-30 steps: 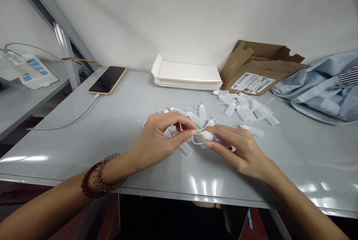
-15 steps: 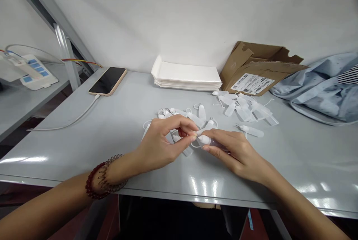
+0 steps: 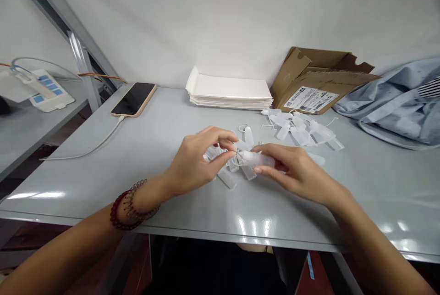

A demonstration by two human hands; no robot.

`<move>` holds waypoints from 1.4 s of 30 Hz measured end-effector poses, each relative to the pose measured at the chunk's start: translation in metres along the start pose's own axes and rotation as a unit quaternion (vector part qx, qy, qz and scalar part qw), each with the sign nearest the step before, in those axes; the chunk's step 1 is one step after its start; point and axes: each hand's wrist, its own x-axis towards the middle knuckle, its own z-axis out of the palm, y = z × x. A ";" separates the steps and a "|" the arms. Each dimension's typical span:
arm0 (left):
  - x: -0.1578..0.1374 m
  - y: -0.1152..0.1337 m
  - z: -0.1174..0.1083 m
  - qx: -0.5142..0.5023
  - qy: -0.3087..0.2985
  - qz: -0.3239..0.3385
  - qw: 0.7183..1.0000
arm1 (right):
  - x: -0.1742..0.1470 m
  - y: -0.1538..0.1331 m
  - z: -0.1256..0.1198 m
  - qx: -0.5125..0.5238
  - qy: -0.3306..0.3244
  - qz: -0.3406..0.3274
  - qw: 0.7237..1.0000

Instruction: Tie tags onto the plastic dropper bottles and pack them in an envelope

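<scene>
My right hand (image 3: 297, 171) grips a small translucent squeeze bottle (image 3: 259, 159) by its body, thumb below and fingers above. The bottle lies nearly level, its white cap towards my left hand (image 3: 201, 162). Thumb and forefinger of that hand pinch at the thin tip in front of the cap, where a fine strap loops. What exactly is between those fingertips is too small to tell. Under and around both hands lie several similar bottles (image 3: 227, 178), partly hidden by the left hand. One more bottle (image 3: 316, 159) shows partly behind the right hand.
A second pile of bottles (image 3: 299, 130) lies at the back right, before an open cardboard box (image 3: 319, 79). Stacked white envelopes (image 3: 230, 88) stand by the wall. At the left is a phone (image 3: 134, 99) on a charging cable (image 3: 99, 142); far right, a blue-grey cloth (image 3: 398, 102).
Both hands have shifted slightly up and away from me. The bottle in my right hand has come further into view as the fingers on it have moved back. My left fingers still pinch at its tip.
</scene>
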 end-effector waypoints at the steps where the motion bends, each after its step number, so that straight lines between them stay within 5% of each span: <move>1: 0.002 -0.002 -0.001 0.008 0.009 -0.007 1.000 | -0.001 0.005 -0.006 -0.013 0.014 0.020 1.000; 7: 0.004 -0.015 0.002 0.054 0.010 -0.013 0.998 | -0.011 0.042 -0.041 -0.102 0.095 0.129 0.982; 12: 0.001 -0.021 0.008 0.118 0.014 0.045 0.992 | -0.021 0.061 -0.057 -0.116 -0.003 0.227 0.967; 29: -0.004 -0.010 0.011 0.123 0.029 0.064 0.990 | -0.025 0.079 -0.045 -0.150 -0.011 0.181 0.972; 35: -0.004 -0.005 0.011 0.094 0.021 0.071 0.993 | -0.011 0.043 -0.039 -0.050 0.140 0.114 0.982; 42: -0.006 0.001 0.012 0.046 -0.038 0.074 0.995 | -0.003 0.009 -0.010 0.096 0.290 0.050 0.951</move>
